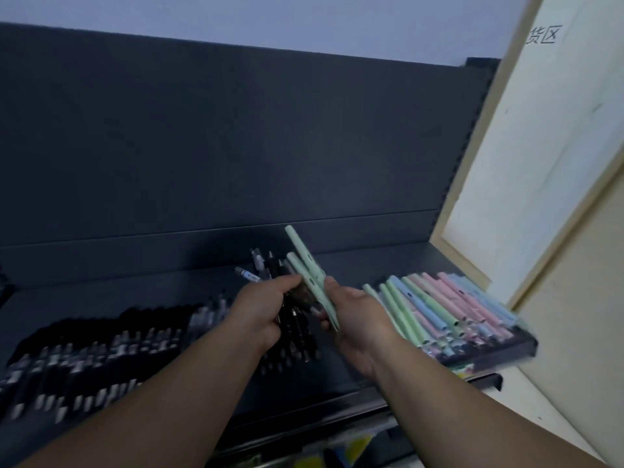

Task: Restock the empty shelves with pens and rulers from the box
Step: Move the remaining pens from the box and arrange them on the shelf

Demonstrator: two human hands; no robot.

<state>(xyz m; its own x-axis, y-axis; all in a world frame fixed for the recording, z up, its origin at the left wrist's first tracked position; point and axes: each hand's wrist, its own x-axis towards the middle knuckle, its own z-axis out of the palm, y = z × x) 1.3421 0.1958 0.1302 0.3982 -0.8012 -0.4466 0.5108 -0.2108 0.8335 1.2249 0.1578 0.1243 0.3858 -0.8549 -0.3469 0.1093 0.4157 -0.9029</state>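
Over the middle of the dark shelf, my left hand grips a bundle of black and grey pens that fans out above and below the fist. Right beside it, my right hand pinches two pale green pens, tilted up and to the left. The two hands nearly touch. A row of black pens lies on the shelf at the left. At the right lies a row of pastel green, blue and pink pens. The box and rulers are out of view.
The shelf's dark back panel rises behind the hands. A pale board with a wooden frame stands close at the right. Below the shelf's front lip, yellow and blue items show on a lower level.
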